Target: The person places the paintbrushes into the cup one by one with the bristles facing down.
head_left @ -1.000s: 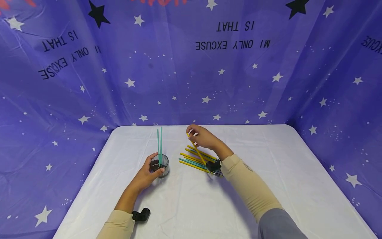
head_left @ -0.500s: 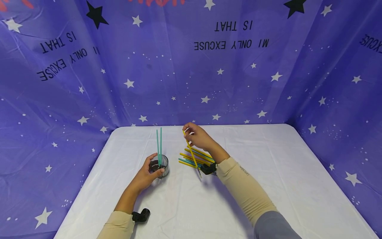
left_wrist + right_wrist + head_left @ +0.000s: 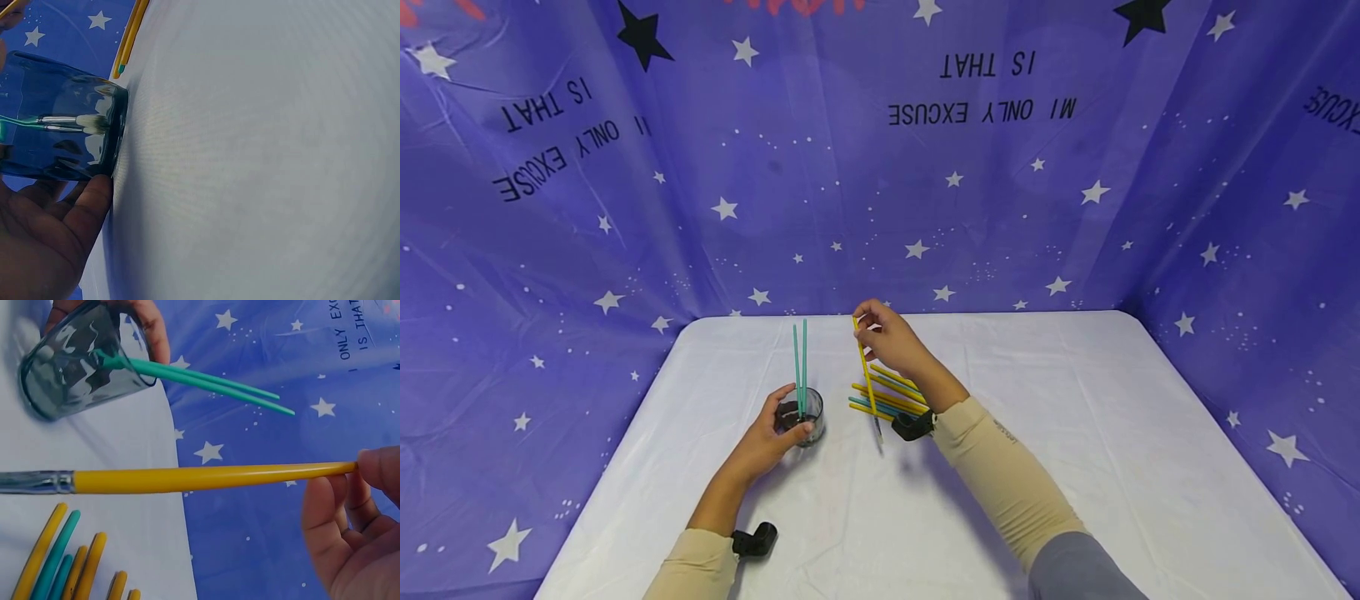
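My left hand grips a smoky glass cup that stands on the table. Two teal paintbrushes lean in the cup, bristles down, as the left wrist view shows. Between thumb and fingers, my right hand pinches a yellow paintbrush by the tip of its handle. That brush hangs nearly upright with its bristle end low, to the right of the cup and apart from it. Beneath my right wrist lies a pile of yellow and teal paintbrushes, partly hidden by the wrist camera.
A white cloth covers the table. Behind and at both sides hangs a purple curtain with stars and lettering. Black cameras are strapped to the left wrist and right wrist.
My right hand has moved left and slightly farther away with the yellow paintbrush, which has swung from slanted to nearly upright. The left hand and cup have stayed in place.
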Available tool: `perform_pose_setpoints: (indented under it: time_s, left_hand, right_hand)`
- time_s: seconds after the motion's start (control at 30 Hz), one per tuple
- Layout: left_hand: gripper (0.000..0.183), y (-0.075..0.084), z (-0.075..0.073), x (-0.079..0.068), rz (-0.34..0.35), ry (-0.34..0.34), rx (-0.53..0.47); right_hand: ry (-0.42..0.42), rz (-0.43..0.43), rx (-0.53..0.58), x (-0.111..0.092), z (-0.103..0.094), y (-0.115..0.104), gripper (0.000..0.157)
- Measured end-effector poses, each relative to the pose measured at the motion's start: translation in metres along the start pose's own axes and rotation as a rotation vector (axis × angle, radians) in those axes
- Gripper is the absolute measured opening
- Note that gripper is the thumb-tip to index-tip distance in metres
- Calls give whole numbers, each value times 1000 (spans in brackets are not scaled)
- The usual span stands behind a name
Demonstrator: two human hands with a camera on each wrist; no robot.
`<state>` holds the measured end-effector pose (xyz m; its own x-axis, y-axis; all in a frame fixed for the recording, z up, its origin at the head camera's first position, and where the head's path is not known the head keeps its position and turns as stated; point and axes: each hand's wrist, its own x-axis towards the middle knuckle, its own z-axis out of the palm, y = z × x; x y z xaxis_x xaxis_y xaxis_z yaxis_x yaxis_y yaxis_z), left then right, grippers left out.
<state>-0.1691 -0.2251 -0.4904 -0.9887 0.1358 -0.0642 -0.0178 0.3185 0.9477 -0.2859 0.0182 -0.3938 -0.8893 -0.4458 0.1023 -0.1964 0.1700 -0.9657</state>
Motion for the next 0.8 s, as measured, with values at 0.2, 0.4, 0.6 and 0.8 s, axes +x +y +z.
perform_pose_setpoints:
  time_s: [0.2,0.4,0.6,0.8]
  left_hand:
    - [81,2,-1,-1,-22,10,21]
    - [81,0,-1,0,-23,12,33]
    - [80,-3,-1,0,-4,4,26]
    - [81,-3,-1,1,-4,9,33]
  right_hand:
    - [41,-25,35,3,5,-7,18]
    - [78,-66,95,7,9,-13,20]
    - [122,-102,152,10,13,-18,20]
    - [149,-112,201,12,15,-24,20]
